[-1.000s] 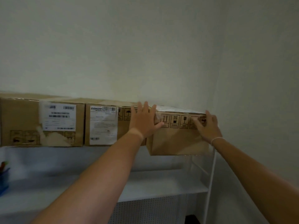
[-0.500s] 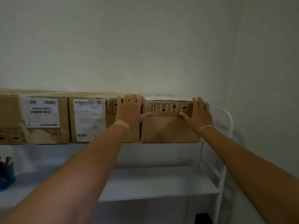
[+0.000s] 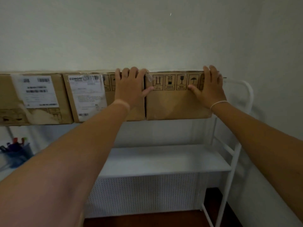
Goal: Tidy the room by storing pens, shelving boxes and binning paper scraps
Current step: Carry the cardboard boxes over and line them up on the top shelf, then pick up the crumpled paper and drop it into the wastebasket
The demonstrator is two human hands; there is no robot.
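1. Pale, unmarked wall (image 3: pixel 147 38) behind; corner of the room at right. White metal rack (image 3: pixel 232 154) standing against it, with a white shelf board (image 3: pixel 164 159) at mid height, a perforated white panel (image 3: pixel 144 194) below that, and dark floor (image 3: pixel 147 220) at the bottom.
2. Right-hand cardboard box (image 3: pixel 173 105): on the rack's top level, at its right end. Long axis level, running left to right. Front face toward the camera, bearing a row of black handling symbols along its upper edge, printed upright. A narrow dark gap separates it from its neighbour.
3. Middle cardboard box (image 3: pixel 108 102): just left of item 2, same level, front face forward; white shipping label on its left half.
4. Left cardboard box (image 3: pixel 32 99): at the left edge of view, in line with the others; white barcode label, torn patch beneath.
5. Left hand (image 3: pixel 129 89): arm extended up and forward, palm flat on the front of the middle box at its right edge. Fingers straight, close together, tips at the top edge; thumb reaching across the gap onto the right-hand box.
6. Right hand (image 3: pixel 208 89): arm extended likewise, palm flat on the right end of the right-hand box's front. Fingers straight and together, tips at the top edge; thumb spread leftward. Thin white band on the wrist.
7. Blue pen holder (image 3: pixel 18 156): lower left, on the mid shelf, holding several pens (image 3: pixel 15 141) upright; detail blurred.
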